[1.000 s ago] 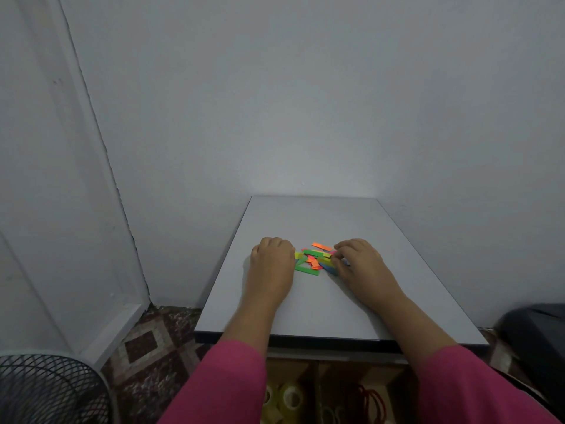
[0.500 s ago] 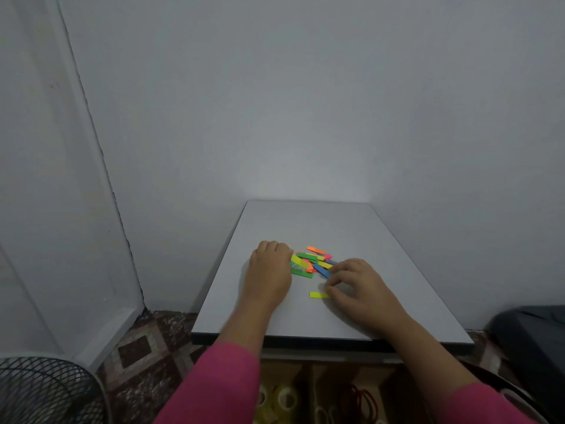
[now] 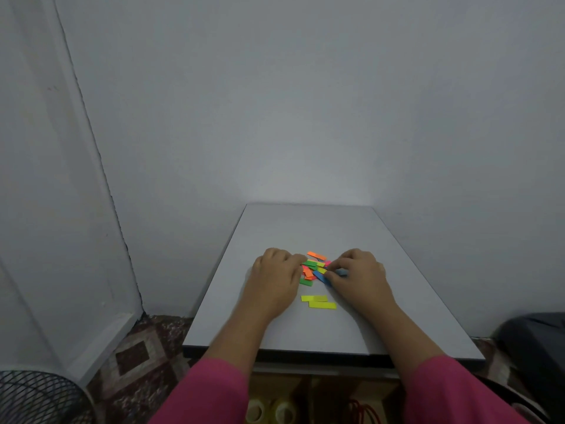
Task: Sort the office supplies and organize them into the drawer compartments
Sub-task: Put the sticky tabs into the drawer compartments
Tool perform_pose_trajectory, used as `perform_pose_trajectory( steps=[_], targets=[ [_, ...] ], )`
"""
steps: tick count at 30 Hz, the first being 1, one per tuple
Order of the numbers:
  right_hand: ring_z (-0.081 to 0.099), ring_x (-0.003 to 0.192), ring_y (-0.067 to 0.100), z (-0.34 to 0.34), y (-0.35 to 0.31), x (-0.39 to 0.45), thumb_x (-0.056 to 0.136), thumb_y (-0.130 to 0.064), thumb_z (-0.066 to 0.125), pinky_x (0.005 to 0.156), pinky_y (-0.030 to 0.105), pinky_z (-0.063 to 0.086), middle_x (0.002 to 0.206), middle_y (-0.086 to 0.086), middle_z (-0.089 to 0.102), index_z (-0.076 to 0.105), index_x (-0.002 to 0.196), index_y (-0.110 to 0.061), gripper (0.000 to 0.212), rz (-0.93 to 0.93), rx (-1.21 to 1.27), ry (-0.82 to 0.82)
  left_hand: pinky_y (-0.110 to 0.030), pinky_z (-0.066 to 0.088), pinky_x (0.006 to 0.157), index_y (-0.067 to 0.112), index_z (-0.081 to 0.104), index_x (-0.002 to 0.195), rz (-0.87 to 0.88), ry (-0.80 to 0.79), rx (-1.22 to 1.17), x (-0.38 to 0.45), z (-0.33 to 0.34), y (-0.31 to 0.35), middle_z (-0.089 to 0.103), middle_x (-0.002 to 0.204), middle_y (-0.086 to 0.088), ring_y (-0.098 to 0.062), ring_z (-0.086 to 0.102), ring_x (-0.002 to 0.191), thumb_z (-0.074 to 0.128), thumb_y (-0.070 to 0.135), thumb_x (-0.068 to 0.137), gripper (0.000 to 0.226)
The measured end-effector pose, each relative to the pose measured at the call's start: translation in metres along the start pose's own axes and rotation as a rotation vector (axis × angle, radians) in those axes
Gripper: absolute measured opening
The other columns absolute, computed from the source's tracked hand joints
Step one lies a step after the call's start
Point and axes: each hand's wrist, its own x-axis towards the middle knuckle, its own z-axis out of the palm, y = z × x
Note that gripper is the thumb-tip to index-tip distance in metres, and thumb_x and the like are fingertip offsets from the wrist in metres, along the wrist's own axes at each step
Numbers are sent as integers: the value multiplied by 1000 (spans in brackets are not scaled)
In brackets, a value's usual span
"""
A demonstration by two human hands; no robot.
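Landmark: heap of coloured paper strips (image 3: pixel 315 267) lying about mid-desk (image 3: pixel 305 228).

Left hand (image 3: pixel 275 276): rests palm-down on the desk, touching the heap's left edge; fingers curled under at the tips, pressing on the nearest green strip. Cannot tell whether it pinches any strip.

Right hand (image 3: pixel 357 273): at the heap's right edge, fingers curled in, fingertips pinching a blue strip (image 3: pixel 321 276) where it sticks out of the heap.

Two yellow strips (image 3: pixel 318 302): flat on the desk, just nearer the person than the heap, apart from it, side by side and slightly offset, between the two forearms.

An orange strip (image 3: pixel 316 256) sits at the heap's far edge.

Below the desk's near edge, nearer than the heap: open drawer compartments (image 3: pixel 305 399), holding tape rolls (image 3: pixel 270 410) left and red bands (image 3: pixel 360 411) right.

Pink sleeves (image 3: pixel 211 393) on both arms. Wire-mesh fan (image 3: pixel 33 399) on the floor, well left of the heap.
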Motion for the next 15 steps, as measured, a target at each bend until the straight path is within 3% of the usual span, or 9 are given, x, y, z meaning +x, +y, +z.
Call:
perform_pose_trajectory(
  steps=[3,5,15],
  targets=[
    [51,101,17,3,3,-1,87,-33,62,78,31,32,97,-5,62,76,88,-24,17,-40,-43,93,-37,16,112,43,35,142,-7,-136,52,7,8,-1,35,148,2,-21,19,141,29,39,103,40],
    [51,99,19,5,3,0,89,-29,59,78,31,32,95,-3,62,75,85,-19,19,-41,-49,122,-41,10,116,47,34,141,-32,-160,49,13,11,-2,29,153,3,-22,10,144,27,42,103,40],
    [49,86,21,2,0,-1,87,-19,56,75,36,39,83,1,58,62,75,-10,16,60,50,138,-36,12,114,37,60,121,-121,-141,-63,43,21,3,41,145,6,-20,14,143,41,40,98,30]
  ],
)
